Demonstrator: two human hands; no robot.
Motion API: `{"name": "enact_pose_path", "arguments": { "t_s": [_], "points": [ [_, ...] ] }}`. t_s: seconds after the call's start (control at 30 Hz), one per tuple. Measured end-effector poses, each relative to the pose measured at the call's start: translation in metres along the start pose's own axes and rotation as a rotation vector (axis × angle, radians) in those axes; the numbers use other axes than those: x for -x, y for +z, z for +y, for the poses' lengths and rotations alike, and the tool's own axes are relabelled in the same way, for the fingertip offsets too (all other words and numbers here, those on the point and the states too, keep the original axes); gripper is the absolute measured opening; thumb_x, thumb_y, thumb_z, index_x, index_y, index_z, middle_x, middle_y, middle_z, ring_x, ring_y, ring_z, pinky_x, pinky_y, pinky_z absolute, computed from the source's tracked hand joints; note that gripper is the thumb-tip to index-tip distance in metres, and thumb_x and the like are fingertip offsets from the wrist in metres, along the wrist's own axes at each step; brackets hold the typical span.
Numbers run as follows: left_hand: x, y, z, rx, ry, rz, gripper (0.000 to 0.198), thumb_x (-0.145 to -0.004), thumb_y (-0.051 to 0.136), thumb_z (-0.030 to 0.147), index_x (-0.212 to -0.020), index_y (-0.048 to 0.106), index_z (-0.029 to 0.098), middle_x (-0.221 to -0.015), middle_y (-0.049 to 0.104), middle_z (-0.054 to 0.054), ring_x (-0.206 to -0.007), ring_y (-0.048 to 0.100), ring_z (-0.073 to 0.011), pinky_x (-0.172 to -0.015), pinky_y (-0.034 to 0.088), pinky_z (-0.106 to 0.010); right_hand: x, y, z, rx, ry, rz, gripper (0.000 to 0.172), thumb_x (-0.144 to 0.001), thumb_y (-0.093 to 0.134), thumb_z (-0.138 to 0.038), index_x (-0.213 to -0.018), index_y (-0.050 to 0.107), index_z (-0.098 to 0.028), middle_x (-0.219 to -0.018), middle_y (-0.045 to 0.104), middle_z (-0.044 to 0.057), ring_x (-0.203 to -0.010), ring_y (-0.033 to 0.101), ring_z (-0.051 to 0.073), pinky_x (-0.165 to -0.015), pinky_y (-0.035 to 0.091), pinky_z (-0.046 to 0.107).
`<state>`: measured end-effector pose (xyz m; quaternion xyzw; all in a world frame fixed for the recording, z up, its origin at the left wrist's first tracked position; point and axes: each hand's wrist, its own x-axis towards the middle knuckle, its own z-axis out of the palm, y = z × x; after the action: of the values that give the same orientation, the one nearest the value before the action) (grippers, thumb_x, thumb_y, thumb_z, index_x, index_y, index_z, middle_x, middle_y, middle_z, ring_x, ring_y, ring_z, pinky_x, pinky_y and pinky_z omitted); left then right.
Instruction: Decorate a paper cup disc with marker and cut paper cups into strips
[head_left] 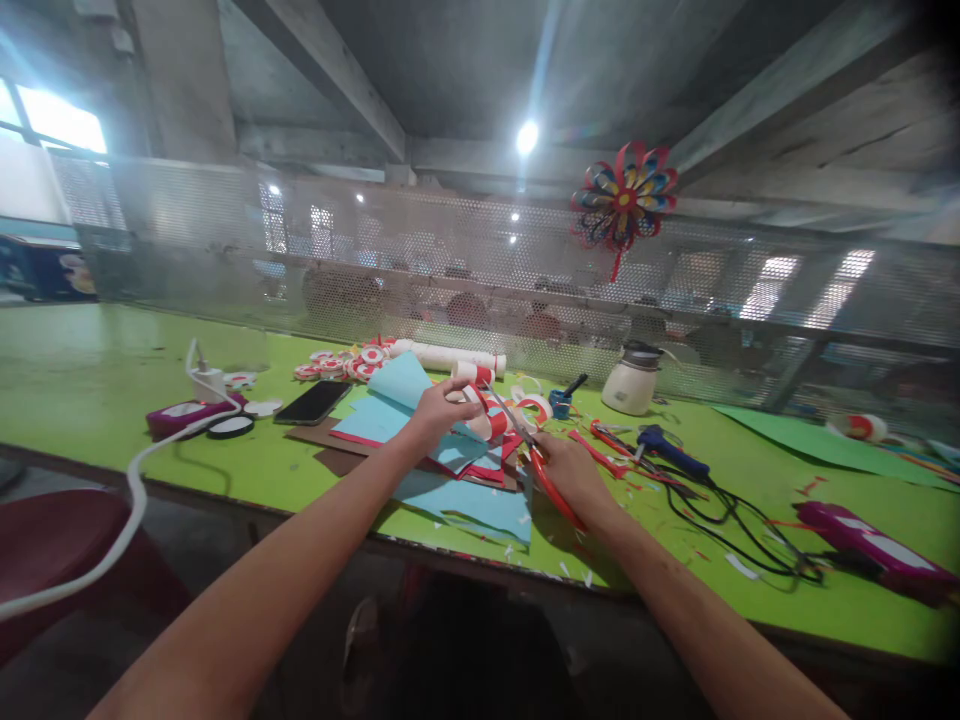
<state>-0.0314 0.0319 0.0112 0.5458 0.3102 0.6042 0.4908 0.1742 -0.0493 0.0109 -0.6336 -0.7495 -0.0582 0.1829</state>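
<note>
My left hand (439, 415) is pinched around a curled red-and-white paper strip (491, 427), over the layered sheets in the middle of the table. In my right hand (574, 475) are scissors (551, 490) with red-orange handles. Their blades point up and left toward the strip, close to my left fingers. Whether the blades touch the paper I cannot tell. Below my hands lie blue paper sheets (382, 418) with red edges, partly on a brown board (315, 436). More curled red-and-white strips (534, 408) lie just beyond the scissors.
A black phone (313, 402) and a purple power strip (187, 412) with a white cord lie left. On the right are a blue glue gun (673, 452) with black cables, a beige jug (631, 382) and green paper (825, 445). A perforated screen (450, 260) stands behind.
</note>
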Motion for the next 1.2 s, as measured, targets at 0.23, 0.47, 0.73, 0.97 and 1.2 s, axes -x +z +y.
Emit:
{"name": "enact_pose_path", "arguments": {
  "t_s": [0.23, 0.47, 0.73, 0.97, 1.2],
  "points": [
    [0.001, -0.008, 0.019, 0.309, -0.078, -0.103, 0.033, -0.061, 0.080, 0.021, -0.089, 0.065, 0.011, -0.083, 0.068, -0.005, -0.072, 0.065, -0.0151, -0.076, 0.055, -0.034, 0.002, 0.002, -0.001, -0.055, -0.004, 0.028, 0.035, -0.089, 0.052, -0.030, -0.120, 0.066, -0.020, -0.110, 0.073, 0.011, -0.100, 0.066, 0.025, -0.080, 0.044, 0.028],
    [-0.009, -0.032, 0.031, 0.522, -0.082, 0.044, 0.012, -0.074, 0.064, 0.024, -0.082, 0.061, 0.016, -0.078, 0.068, -0.006, -0.076, 0.067, -0.0154, -0.069, 0.055, -0.025, 0.002, 0.002, 0.000, -0.080, 0.018, 0.048, 0.038, -0.090, 0.049, -0.024, -0.124, 0.064, -0.018, -0.112, 0.072, 0.013, -0.100, 0.066, 0.026, -0.080, 0.044, 0.029],
    [-0.006, -0.027, 0.028, 0.432, -0.057, -0.037, 0.035, -0.074, 0.068, 0.018, -0.108, 0.059, 0.017, -0.090, 0.068, -0.005, -0.081, 0.070, -0.0186, -0.077, 0.058, -0.032, 0.000, 0.006, 0.003, -0.129, 0.018, 0.104, 0.039, -0.088, 0.054, -0.030, -0.125, 0.063, -0.020, -0.107, 0.073, 0.013, -0.099, 0.066, 0.028, -0.081, 0.045, 0.031],
    [-0.006, -0.024, 0.021, 0.424, -0.025, -0.128, 0.034, -0.076, 0.071, 0.015, -0.107, 0.057, 0.018, -0.085, 0.070, -0.004, -0.082, 0.070, -0.0202, -0.091, 0.054, -0.046, -0.001, 0.013, 0.007, -0.207, -0.036, 0.157, 0.044, -0.085, 0.056, -0.024, -0.128, 0.060, -0.017, -0.112, 0.071, 0.014, -0.103, 0.064, 0.028, -0.086, 0.046, 0.033],
    [-0.001, -0.019, 0.021, 0.388, -0.041, -0.164, 0.041, -0.071, 0.076, 0.013, -0.109, 0.062, 0.014, -0.085, 0.072, -0.005, -0.084, 0.070, -0.0202, -0.094, 0.051, -0.048, -0.001, 0.013, 0.004, -0.267, -0.141, 0.176, 0.051, -0.082, 0.057, -0.017, -0.133, 0.055, -0.014, -0.111, 0.069, 0.014, -0.101, 0.063, 0.024, -0.087, 0.047, 0.031]
  ]
}}
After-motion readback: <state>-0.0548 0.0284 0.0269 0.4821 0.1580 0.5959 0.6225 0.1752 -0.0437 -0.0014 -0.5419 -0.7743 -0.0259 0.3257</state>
